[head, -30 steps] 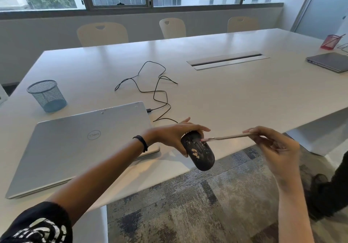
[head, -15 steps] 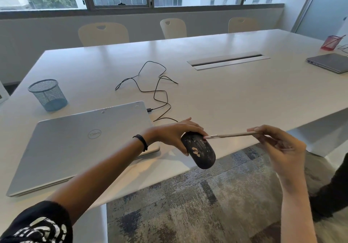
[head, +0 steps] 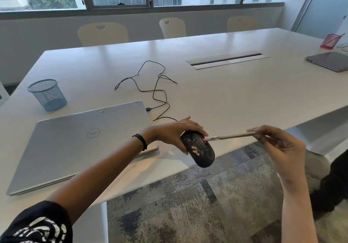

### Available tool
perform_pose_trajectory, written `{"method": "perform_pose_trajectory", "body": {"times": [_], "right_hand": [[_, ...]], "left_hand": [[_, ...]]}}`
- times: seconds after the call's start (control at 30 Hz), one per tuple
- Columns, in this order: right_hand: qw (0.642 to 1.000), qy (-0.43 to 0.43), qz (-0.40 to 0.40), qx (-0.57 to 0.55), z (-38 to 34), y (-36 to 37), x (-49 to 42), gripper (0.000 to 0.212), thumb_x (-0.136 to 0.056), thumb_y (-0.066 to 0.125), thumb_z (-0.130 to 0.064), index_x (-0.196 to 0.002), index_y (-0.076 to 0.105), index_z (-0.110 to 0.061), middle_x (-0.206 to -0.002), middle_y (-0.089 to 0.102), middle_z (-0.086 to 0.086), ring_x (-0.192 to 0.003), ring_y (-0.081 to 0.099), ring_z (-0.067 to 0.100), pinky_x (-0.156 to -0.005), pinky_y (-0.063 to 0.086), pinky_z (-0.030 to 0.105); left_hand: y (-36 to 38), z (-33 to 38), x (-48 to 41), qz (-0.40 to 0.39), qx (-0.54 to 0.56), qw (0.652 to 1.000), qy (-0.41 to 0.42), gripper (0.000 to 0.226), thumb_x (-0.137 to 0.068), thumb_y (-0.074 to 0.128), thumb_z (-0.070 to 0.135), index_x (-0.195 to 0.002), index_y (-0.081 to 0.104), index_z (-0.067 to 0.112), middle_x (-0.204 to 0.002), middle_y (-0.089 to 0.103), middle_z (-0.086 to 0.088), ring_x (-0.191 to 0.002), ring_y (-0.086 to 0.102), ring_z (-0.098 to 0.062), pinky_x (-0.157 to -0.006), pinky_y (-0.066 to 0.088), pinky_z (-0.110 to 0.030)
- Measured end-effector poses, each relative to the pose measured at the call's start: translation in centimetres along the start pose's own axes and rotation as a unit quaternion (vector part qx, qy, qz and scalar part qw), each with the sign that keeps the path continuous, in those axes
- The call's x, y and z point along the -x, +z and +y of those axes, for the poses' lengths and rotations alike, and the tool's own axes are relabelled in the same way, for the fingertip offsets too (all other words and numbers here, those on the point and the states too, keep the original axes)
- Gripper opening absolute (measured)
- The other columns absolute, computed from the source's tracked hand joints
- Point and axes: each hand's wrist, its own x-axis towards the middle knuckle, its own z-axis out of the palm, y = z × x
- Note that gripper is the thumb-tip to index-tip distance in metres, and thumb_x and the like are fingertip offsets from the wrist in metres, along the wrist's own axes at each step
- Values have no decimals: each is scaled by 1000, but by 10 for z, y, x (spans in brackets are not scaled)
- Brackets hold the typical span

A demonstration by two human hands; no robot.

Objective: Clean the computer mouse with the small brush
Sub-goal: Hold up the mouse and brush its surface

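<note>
A black computer mouse [head: 200, 152] with pale worn patches on its top is held in the air over the table's front edge. My left hand [head: 173, 132] grips its far end from above, fingers wrapped round it. My right hand [head: 278, 148] pinches the back end of a thin beige brush [head: 232, 136]. The brush lies nearly level and points left. Its pink tip touches the mouse's upper right side near the wheel.
A closed silver laptop [head: 75, 142] lies on the white table [head: 226, 95] to the left, with a black cable [head: 156, 93] trailing from it. A blue mesh cup [head: 47, 94] stands far left. Another laptop [head: 329, 61] and a red mesh cup [head: 330, 41] sit far right. Carpet lies below.
The brush tip has slid a little along the mouse's upper side, and my right hand has shifted slightly. My left hand still holds the mouse in about the same place.
</note>
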Motion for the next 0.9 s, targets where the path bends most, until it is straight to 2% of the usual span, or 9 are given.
{"method": "perform_pose_trajectory", "body": {"times": [0.07, 0.2, 0.27, 0.37, 0.57, 0.73, 0.83, 0.9], "right_hand": [[1000, 0, -8, 1, -2, 0, 0, 29, -81, 69, -9, -97, 73, -32, -92, 77, -13, -90, 74, 12, -83, 55, 19], [1000, -8, -2, 0, -5, 1, -2, 32, -81, 68, -4, -98, 73, -31, -93, 77, -12, -90, 74, 14, -83, 56, 21], [1000, -11, -7, -2, -7, 7, -5, 32, -82, 67, -2, -97, 72, -30, -93, 76, -13, -90, 74, 14, -83, 56, 21], [1000, -15, -27, 4, -9, 12, -5, 28, -81, 67, -6, -95, 71, -30, -92, 76, -16, -89, 74, 12, -82, 56, 20], [999, -36, -31, 23, -13, 6, -3, 30, -83, 67, -10, -99, 70, -35, -94, 75, -19, -91, 73, 11, -83, 57, 21], [997, -53, -47, 43, -20, 13, -2, 29, -88, 69, -17, -104, 66, -41, -98, 73, -21, -93, 73, 11, -83, 56, 21], [996, -44, -61, 39, -22, 19, 0, 30, -85, 68, -16, -106, 66, -37, -98, 74, -19, -93, 73, 10, -82, 56, 20], [996, -31, -72, 39, -23, 23, 0, 27, -84, 66, -13, -105, 66, -30, -98, 74, -17, -92, 72, 8, -81, 55, 17]], "left_hand": [[0, 1, 0, -2, 0, 1000, -3, 67, -71, 80, 19, -131, 49, 21, -130, 51, -1, -129, 39, -13, -114, 1, -26], [1, 2, -1, 1, -2, 1000, 1, 68, -71, 80, 18, -131, 49, 17, -130, 52, -4, -127, 41, -16, -110, 6, -19], [1, 3, -2, 2, 0, 1000, -6, 68, -71, 80, 18, -132, 47, 16, -131, 51, -4, -128, 39, -16, -111, 2, -20], [1, 5, -3, -3, 0, 1000, -2, 67, -71, 80, 17, -131, 48, 16, -129, 53, -5, -127, 40, -16, -107, 2, -17], [1, 7, -1, -13, -6, 1000, -3, 67, -70, 80, 14, -130, 50, 16, -128, 53, -5, -125, 42, -19, -115, 8, -34], [2, 9, -1, -29, -6, 1000, -4, 67, -70, 80, 13, -130, 50, 17, -128, 53, -2, -124, 44, -14, -115, 5, -34], [4, 10, 1, -32, -2, 999, -1, 67, -70, 80, 14, -130, 50, 17, -127, 54, -2, -122, 44, -13, -112, 9, -29], [5, 9, 2, -34, 2, 999, 0, 67, -70, 80, 15, -130, 50, 18, -128, 53, -1, -122, 44, -12, -112, 10, -30]]}}
